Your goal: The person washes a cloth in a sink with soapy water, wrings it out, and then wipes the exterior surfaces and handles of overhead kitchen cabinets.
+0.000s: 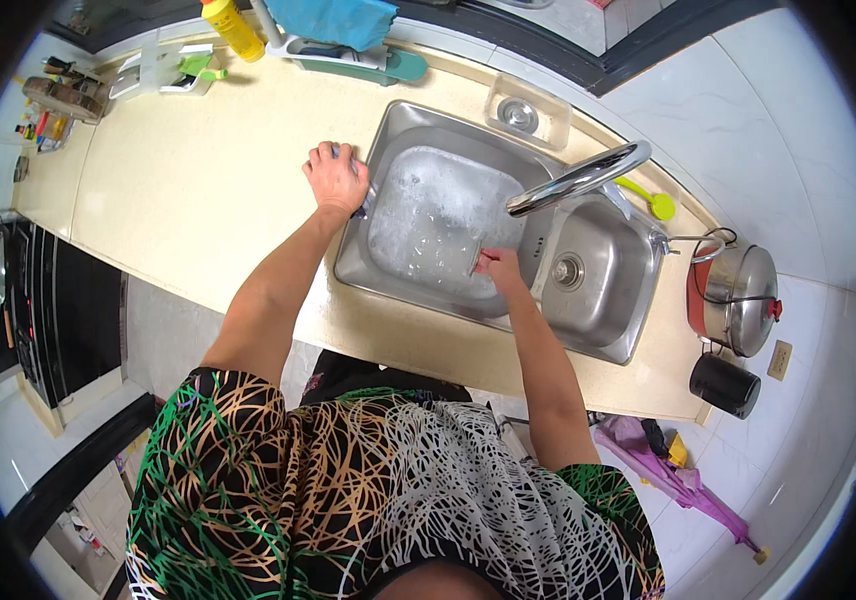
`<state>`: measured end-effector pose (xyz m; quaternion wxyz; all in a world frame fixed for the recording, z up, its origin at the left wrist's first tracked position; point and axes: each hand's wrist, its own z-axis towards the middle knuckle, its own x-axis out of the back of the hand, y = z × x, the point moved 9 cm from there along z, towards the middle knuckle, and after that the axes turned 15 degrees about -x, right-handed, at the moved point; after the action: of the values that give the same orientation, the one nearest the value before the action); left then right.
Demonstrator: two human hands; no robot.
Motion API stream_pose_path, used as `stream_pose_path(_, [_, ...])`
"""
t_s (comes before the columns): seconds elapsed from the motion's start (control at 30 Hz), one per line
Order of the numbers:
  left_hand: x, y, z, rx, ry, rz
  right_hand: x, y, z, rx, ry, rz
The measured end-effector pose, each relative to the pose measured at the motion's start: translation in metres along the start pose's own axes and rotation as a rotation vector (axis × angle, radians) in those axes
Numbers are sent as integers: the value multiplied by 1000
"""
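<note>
Soapy water stands in the large left basin of a double stainless steel sink (359, 259). My left hand (335, 178) is closed over a bunched striped cloth (369, 201) at the basin's left rim, on the countertop side. At the lower right of the large basin, my right hand (497, 265) pinches the rim of a clear round vessel (477, 257), perhaps a glass, which lies partly in the cloudy water; its far part is hard to make out. The chrome faucet (578, 180) arches over the divider, above and to the right of my right hand.
Behind the sink are a clear plastic tray (560, 124) with a strainer and a green brush (661, 206). A steel pot (750, 300) and a black canister (725, 385) stand at right. A yellow bottle (236, 31) and a white rack (293, 49) line the back.
</note>
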<state>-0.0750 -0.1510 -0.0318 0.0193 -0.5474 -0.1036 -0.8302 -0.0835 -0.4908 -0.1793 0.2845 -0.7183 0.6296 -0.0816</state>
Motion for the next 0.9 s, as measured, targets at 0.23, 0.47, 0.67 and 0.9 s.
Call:
stream_pose_path(0.23, [-2, 6, 2, -16, -13, -21, 20, 5, -8, 58, 187, -135])
stream_pose_path(0.47, [0, 3, 0, -20, 17, 10, 52, -21, -59, 215, 185, -105])
stream_pose_path(0.67, [0, 5, 2, -31, 3, 10, 73, -48, -123, 421, 723, -937])
stream_pose_path(0.9, [-4, 7, 2, -30, -62, 34, 79, -24, -140, 386, 882, -1193])
